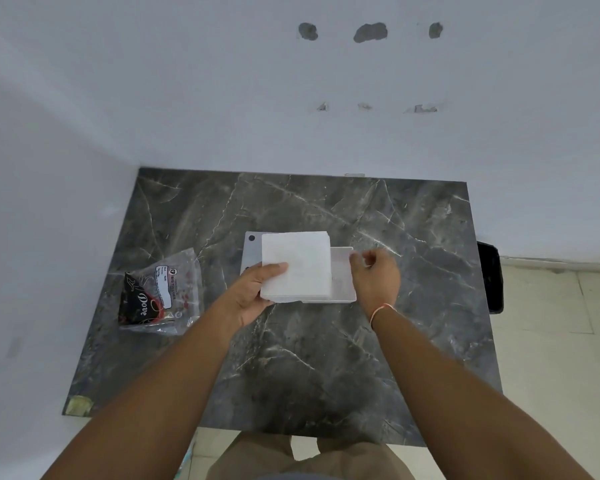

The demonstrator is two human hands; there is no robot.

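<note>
A thick stack of white tissues [298, 266] is held above the middle of a dark marble table [291, 358]. My left hand [253, 292] grips the stack at its near left corner, thumb on top. Under the stack lies a white flat tray [343, 282] and a grey flat lid or board with a dark dot [252, 249]. My right hand [374, 275] hovers at the tray's right edge with its fingers loosely curled, and I cannot tell whether it touches the tray.
A clear plastic wrapper with black and red print [160, 292] lies on the table's left side. White walls close the left and back. A black object [490, 275] stands off the table's right edge over a tiled floor [551, 341].
</note>
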